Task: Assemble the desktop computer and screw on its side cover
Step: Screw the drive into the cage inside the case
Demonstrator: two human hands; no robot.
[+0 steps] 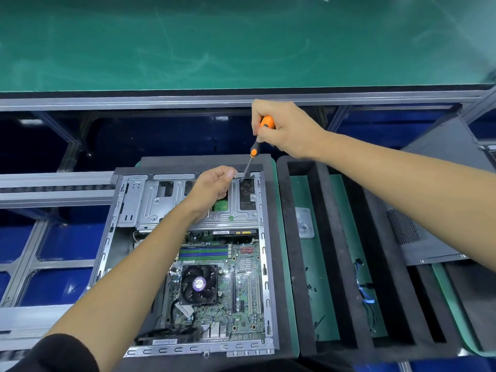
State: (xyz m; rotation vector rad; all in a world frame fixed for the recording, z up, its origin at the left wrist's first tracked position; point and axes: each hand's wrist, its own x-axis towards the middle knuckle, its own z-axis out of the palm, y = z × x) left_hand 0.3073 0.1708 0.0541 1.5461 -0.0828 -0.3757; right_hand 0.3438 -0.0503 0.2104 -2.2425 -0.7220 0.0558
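An open desktop case lies flat, showing its motherboard, a CPU fan and a metal drive cage. My right hand grips an orange and black screwdriver, whose tip points down at the cage's far right corner. My left hand pinches a small silver screw right beside the tip. The dark side cover leans at the far right.
A black foam tray with long slots sits right of the case, holding a small clear bag, blue cables and loose black bits. A green bench top spans the back behind an aluminium rail.
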